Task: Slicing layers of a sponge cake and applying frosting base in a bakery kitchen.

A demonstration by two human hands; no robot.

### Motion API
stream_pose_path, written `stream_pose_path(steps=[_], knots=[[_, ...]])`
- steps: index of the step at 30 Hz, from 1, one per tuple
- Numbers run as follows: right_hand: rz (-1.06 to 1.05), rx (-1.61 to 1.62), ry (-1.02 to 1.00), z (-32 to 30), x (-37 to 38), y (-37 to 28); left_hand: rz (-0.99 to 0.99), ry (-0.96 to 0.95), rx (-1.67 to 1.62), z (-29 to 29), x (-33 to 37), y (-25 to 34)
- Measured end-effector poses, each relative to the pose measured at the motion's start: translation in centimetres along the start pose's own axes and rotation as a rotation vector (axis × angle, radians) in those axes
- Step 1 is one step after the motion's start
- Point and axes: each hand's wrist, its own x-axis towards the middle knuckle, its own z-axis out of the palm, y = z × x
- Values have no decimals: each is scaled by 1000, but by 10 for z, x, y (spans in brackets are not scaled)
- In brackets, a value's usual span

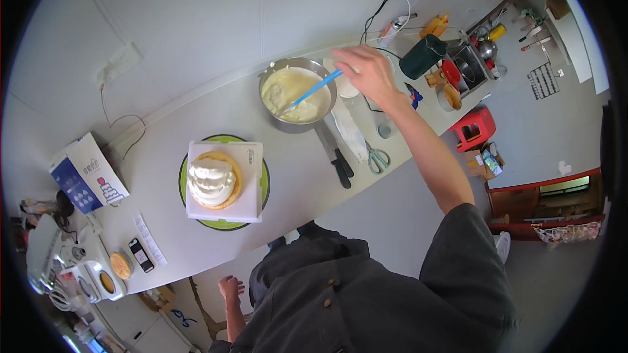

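Note:
My right hand [369, 72] is closed around the blue handle of a spatula [318, 87], stretched out over the far side of the counter. The spatula's lower end rests in pale yellow cream inside a metal bowl [332, 101]. Below the counter's near edge hangs my left hand [231, 287], holding nothing, its fingers loosely bent and apart. Left of the bowl, a small round cake [231, 199] topped with a mound of white cream [210, 182] sits on a white square board [250, 209]. The board lies on a green turntable [266, 186].
Two black-handled knives [341, 168] and green-handled scissors [377, 160] lie right of the bowl. A dark green pitcher [422, 57] stands farther right, near a sink [481, 72]. At left are a blue and white box [89, 173], a phone [140, 255] and a white stand mixer [91, 271].

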Motion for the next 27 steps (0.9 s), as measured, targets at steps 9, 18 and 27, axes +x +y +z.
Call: stream_pose_path(steps=[9,18,27], knots=[[1167,378,-16,36,-194,102,-186,160,14,17,-43,-3],[1726,930,-99,153,-276,174,-174,237,181,62,-121,52],[1782,429,-136,198,-242,186,-140,380,338,70,-146,37]])
